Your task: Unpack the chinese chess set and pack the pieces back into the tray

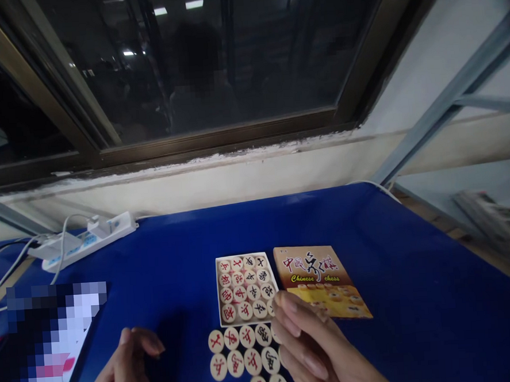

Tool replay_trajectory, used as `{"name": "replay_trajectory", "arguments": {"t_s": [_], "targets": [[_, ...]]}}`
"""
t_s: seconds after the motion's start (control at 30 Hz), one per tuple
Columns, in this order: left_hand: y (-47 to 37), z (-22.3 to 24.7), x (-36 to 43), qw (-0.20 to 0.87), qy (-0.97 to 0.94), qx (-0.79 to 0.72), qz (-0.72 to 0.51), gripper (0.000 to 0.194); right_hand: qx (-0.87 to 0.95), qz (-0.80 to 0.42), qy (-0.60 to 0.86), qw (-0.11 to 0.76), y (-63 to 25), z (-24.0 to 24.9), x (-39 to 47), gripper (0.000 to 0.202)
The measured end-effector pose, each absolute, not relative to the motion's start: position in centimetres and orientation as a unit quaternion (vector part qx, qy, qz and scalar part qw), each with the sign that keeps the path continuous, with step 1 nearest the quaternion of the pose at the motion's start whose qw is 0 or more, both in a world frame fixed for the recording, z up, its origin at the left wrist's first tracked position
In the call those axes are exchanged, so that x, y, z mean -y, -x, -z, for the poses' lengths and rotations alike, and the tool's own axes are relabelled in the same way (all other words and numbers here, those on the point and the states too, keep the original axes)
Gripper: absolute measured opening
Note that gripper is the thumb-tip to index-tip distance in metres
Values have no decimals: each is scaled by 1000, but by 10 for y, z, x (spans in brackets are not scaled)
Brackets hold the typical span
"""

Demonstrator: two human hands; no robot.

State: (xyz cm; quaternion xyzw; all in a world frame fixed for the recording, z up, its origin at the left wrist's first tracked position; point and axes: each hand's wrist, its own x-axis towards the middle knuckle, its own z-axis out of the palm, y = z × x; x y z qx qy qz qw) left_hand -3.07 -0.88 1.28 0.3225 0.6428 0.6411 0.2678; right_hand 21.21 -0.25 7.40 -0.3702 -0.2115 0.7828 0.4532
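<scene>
1. Tray (223, 320) of chess pieces sits mid-table on the blue cloth (417, 296), long axis running away from me toward the window (196, 73).
2. Box lid (318, 279) lies just beside it on the right, angled slightly rightward.
3. Loose pieces (247, 353) sit in rows below the tray.
4. My right hand (320, 348) hovers over them, fingers loosely extended, seemingly gripping nothing.
5. My left hand (123, 375) rests curled, empty.

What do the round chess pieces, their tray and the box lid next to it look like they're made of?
Chess pieces: probably pale wood, possibly plastic; matte cream discs with red or black characters. Tray: likely thin white card or plastic, judging by its slim rim. Box lid: printed cardboard with a slight gloss, lying flat on the blue tablecloth, which looks like fabric.
</scene>
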Motion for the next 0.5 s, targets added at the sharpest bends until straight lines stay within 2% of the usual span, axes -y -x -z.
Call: {"name": "replay_trajectory", "arguments": {"t_s": [0.5], "targets": [[31,-12,8,274,-321,-636,-646,58,153,-831,310,435,-213,-66,9,44]]}}
